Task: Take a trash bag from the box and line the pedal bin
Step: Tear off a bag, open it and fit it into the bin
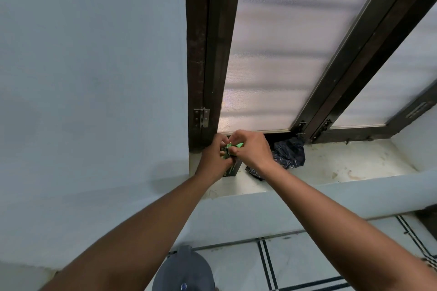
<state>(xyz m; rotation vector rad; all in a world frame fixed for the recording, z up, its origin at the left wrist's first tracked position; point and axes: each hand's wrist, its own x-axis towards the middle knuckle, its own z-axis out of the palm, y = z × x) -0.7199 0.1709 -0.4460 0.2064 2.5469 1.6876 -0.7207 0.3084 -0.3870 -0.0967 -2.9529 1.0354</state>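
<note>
A small dark trash bag box [233,170] with green flaps stands at the left end of a white window sill [343,165]. My left hand [214,160] grips the box from the left side. At the box's top, my right hand [250,149] pinches a green flap or the box's opening; most of the box is hidden behind both hands. The grey pedal bin [183,271] stands on the floor below, its lid closed.
A crumpled dark plastic bag [287,153] lies on the sill just right of my hands. Dark wooden window frames [208,54] with frosted panes rise behind. A pale wall fills the left. The floor has white tiles with black lines [267,264].
</note>
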